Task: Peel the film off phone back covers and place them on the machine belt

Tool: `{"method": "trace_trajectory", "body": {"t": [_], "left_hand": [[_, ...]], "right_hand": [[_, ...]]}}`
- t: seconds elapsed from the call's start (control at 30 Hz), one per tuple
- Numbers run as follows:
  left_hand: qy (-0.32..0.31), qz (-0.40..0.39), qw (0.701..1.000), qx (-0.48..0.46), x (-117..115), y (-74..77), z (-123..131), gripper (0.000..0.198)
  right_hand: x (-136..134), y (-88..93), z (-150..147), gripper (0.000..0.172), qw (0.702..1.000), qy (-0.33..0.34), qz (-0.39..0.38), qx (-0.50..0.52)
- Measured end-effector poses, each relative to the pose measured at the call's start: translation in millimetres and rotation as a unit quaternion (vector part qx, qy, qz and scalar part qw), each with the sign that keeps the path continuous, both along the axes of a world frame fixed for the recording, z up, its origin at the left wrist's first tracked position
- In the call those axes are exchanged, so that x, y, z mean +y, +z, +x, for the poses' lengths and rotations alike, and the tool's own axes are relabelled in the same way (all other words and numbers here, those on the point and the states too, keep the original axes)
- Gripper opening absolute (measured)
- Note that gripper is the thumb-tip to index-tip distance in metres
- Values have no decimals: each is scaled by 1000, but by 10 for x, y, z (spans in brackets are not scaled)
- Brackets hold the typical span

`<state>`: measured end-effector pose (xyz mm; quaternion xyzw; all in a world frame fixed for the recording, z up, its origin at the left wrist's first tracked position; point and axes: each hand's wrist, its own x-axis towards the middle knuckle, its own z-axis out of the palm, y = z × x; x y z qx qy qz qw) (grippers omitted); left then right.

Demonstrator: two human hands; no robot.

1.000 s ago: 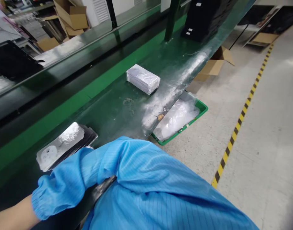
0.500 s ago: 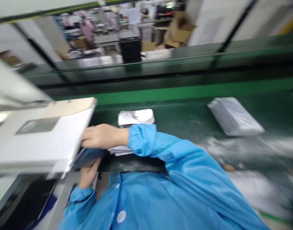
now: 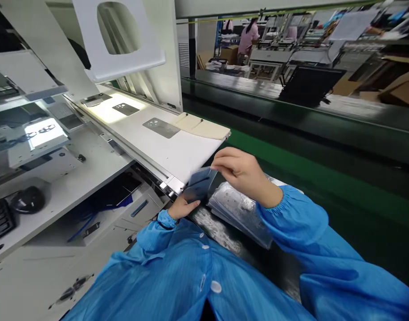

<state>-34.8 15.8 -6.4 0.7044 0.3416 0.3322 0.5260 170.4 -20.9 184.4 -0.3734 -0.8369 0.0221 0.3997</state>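
Observation:
Both my hands hold one thin dark panel in a clear plastic sleeve (image 3: 199, 183) at the corner of a white machine table (image 3: 171, 154). My left hand (image 3: 181, 207) supports it from below, fingers closed under its lower edge. My right hand (image 3: 243, 174) pinches its top edge from above. Just under my right wrist lies a stack of bagged panels (image 3: 238, 211) on the dark green conveyor belt (image 3: 325, 196). Both arms are in blue sleeves.
The white machine has a raised lid (image 3: 119, 40) and flat plates with grey templates (image 3: 161, 127). A keyboard and mouse (image 3: 27, 200) sit at the far left. A black tray (image 3: 311, 84) stands on the far rail. Other people work in the background (image 3: 249, 35).
My view has swung from the right, floor and green bin, to the left toward the white machine. My hands came together on a bagged panel taken up at the machine's corner.

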Motion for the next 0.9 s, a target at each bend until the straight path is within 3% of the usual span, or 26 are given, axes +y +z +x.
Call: {"method": "trace_trajectory", "body": {"t": [0.2, 0.33, 0.43, 0.53, 0.67, 0.73, 0.8, 0.9], "left_hand": [[14, 1, 1000, -4, 29, 48, -8, 40], [11, -4, 999, -30, 24, 76, 22, 45], [10, -9, 999, -33, 6, 99, 51, 46], [10, -18, 999, -35, -12, 124, 74, 45], [20, -35, 998, -38, -25, 142, 94, 44], [24, -39, 998, -41, -30, 144, 100, 45], [27, -43, 998, -46, -36, 153, 103, 47], [12, -49, 997, -57, -42, 183, 106, 55]], "right_hand": [[-26, 1, -37, 26, 988, -13, 97, -121], [-50, 16, -41, 24, 991, -24, 72, -114], [-62, 50, -27, 18, 996, -59, 30, -64], [-46, 75, -7, 10, 993, -79, -69, 45], [6, 123, 2, 22, 943, 5, -202, 266], [-16, 196, 21, 25, 925, 34, -199, 322], [-129, 302, 87, 32, 926, 32, -156, 341], [-510, 441, 312, 43, 949, -64, -49, 305]]}}
